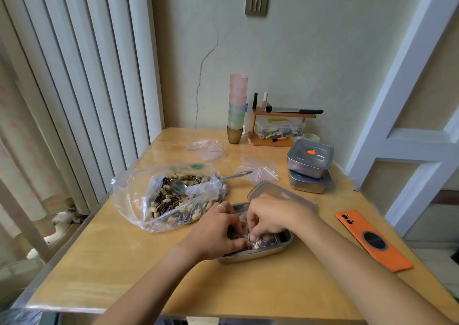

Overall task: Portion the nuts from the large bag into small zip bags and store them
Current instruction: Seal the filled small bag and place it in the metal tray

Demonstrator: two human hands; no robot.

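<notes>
Hands: left hand (218, 227) and right hand (270, 215), fingers curled, both pinching a small clear zip bag (258, 242) of nuts | Location: inside the open rectangular steel container (273, 249) on the wooden table (124, 262) | Adjacent: large clear plastic bag (154, 200) of peanuts and striped seeds, just left, metal spoon (198, 185) resting inside | Behind: empty small zip bags (211, 148).

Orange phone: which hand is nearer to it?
Right. Both hands pinch a small zip bag in the steel tray; the right hand is on the side toward the orange phone, the left hand on the tray's far side from it.
</notes>
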